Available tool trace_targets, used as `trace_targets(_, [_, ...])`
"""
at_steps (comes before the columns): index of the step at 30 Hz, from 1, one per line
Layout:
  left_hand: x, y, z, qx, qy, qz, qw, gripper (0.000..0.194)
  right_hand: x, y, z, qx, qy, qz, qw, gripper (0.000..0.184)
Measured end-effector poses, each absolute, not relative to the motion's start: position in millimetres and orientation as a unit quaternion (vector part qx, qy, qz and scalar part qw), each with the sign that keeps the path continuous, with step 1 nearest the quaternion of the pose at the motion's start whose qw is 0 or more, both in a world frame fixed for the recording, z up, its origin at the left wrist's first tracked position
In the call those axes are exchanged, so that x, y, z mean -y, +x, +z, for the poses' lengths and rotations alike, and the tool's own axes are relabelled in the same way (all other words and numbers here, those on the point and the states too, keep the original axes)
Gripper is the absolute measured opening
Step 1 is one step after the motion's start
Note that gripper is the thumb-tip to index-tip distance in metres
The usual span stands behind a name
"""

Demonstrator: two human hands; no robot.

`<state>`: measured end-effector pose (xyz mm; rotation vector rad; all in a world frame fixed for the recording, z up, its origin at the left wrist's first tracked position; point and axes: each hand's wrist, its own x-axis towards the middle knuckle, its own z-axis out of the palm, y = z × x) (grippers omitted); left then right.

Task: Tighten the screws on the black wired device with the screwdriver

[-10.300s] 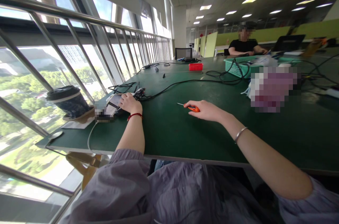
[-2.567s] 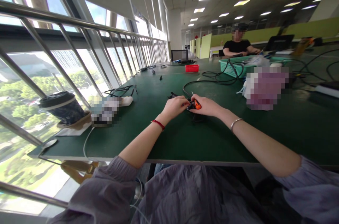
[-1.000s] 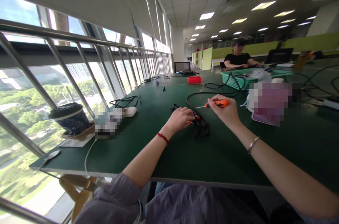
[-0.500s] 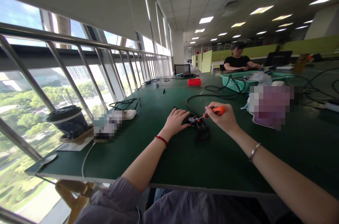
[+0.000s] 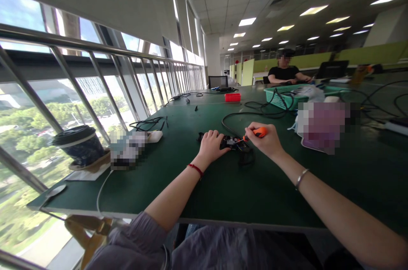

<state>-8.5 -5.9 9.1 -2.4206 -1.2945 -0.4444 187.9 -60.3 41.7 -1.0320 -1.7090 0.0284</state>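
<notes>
In the head view a black device (image 5: 231, 142) with exposed inner parts lies on the green table, a black strap-like loop (image 5: 246, 157) at its right end. My left hand (image 5: 211, 147) presses on its left part, fingers curled over it, which hides that side. In my right hand (image 5: 266, 140) is a screwdriver with an orange and black handle (image 5: 259, 132). Its thin shaft points down and left at the open middle of the device. Whether the tip sits in a screw is too small to tell.
A black cable (image 5: 225, 119) curves behind the device to a green basket (image 5: 280, 99). A red tray (image 5: 232, 98) stands farther back. At left are a lidded cup (image 5: 79, 146), a white object (image 5: 155, 136) and coiled cables (image 5: 148, 123). Another person (image 5: 283, 72) sits across the table.
The black device came from the left side to the middle under my left hand. My right hand regripped the screwdriver and lowered its tip to the device. Lately the device shifted slightly left.
</notes>
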Motion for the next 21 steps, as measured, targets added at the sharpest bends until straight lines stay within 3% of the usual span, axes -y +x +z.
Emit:
trace_targets(7, [4.8, -12.0, 9.7, 0.46, -0.859, -0.16, 0.16, 0.037, 60.8, 193.6, 43.9, 0.717, -0.433, -0.002, 0.547, 0.028])
trace_targets(21, [3.3, -14.0, 10.3, 0.454, -0.867, -0.155, 0.137, 0.038, 58.2, 190.2, 40.3, 0.719, -0.456, 0.008, 0.524, 0.023])
